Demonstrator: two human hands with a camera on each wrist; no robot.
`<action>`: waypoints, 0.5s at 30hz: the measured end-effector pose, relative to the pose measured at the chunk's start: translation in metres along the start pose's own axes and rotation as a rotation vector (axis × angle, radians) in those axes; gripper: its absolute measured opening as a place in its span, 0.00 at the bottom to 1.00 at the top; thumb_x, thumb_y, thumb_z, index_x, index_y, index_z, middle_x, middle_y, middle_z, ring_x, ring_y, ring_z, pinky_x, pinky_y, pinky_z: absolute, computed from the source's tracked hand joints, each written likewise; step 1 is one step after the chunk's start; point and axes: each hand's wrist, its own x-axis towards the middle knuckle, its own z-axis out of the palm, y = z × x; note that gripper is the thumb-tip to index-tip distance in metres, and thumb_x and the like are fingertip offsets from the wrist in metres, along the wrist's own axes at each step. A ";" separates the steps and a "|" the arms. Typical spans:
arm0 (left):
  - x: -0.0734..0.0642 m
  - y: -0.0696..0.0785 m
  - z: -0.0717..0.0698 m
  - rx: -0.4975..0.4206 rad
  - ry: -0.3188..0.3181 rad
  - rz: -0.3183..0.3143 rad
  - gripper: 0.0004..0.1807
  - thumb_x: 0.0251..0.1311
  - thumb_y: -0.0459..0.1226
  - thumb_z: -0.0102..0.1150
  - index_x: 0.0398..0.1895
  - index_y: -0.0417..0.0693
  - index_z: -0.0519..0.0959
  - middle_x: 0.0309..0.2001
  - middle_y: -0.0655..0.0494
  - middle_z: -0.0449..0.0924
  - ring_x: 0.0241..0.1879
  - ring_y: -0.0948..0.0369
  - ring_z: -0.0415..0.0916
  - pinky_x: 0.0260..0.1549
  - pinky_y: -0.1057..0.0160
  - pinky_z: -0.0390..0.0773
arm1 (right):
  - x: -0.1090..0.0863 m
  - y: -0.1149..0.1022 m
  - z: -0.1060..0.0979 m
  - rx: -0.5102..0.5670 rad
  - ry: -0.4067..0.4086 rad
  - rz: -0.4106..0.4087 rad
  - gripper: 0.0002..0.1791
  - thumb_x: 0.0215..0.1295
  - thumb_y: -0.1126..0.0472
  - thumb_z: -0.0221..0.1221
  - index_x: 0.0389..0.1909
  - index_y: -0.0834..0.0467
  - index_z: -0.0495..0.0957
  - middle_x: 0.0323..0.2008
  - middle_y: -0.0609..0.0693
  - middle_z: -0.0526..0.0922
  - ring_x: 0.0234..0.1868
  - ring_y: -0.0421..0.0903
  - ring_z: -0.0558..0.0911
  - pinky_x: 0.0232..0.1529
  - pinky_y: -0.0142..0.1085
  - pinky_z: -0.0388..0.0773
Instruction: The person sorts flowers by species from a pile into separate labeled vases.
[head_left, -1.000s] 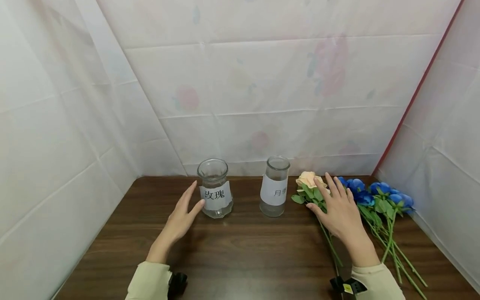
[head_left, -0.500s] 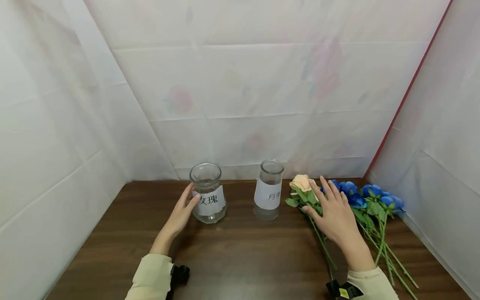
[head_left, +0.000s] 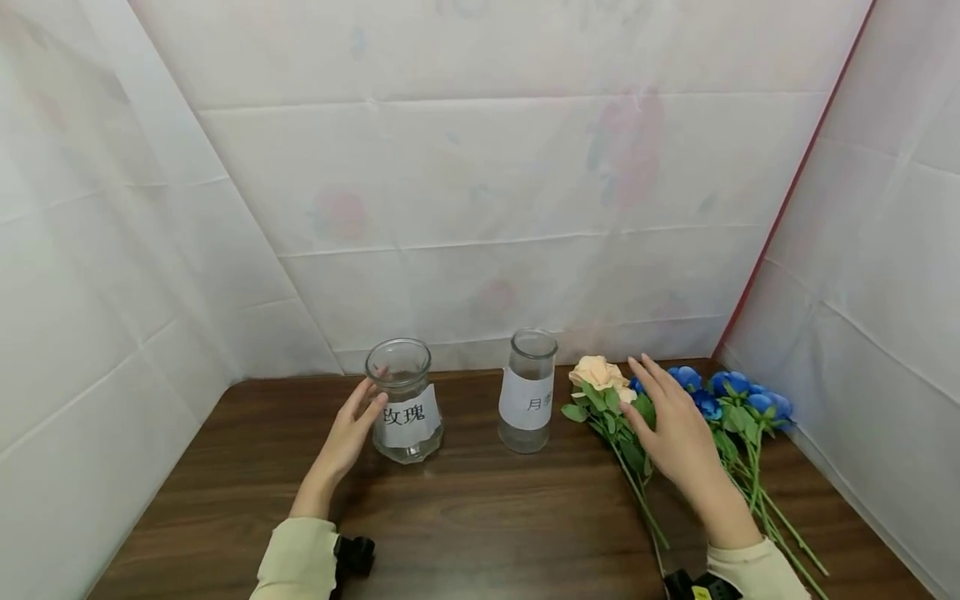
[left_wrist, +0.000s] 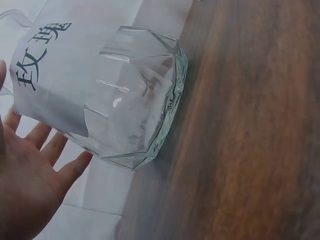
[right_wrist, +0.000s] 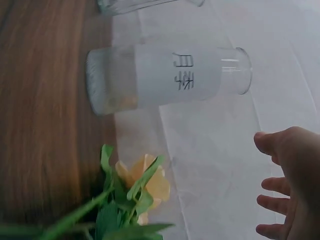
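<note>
As left hand [head_left: 345, 435] flanks jar [head_left: 407, 421], perhaps touching, right hand [head_left: 675, 429] near peach flowers [head_left: 595, 373], grips wide

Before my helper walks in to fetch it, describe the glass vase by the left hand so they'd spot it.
On the dark wooden table, find the left hand. Beside it stands a glass vase. Its broad body, pinched neck and flared rim set it apart from the slim cylindrical vase to its right.
</note>
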 end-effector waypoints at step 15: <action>-0.001 -0.002 -0.001 0.027 0.016 0.010 0.30 0.77 0.42 0.47 0.77 0.46 0.55 0.72 0.35 0.57 0.72 0.43 0.54 0.67 0.40 0.56 | -0.021 0.001 -0.029 0.224 -0.091 0.082 0.23 0.74 0.58 0.56 0.67 0.59 0.71 0.55 0.59 0.78 0.52 0.59 0.78 0.45 0.54 0.76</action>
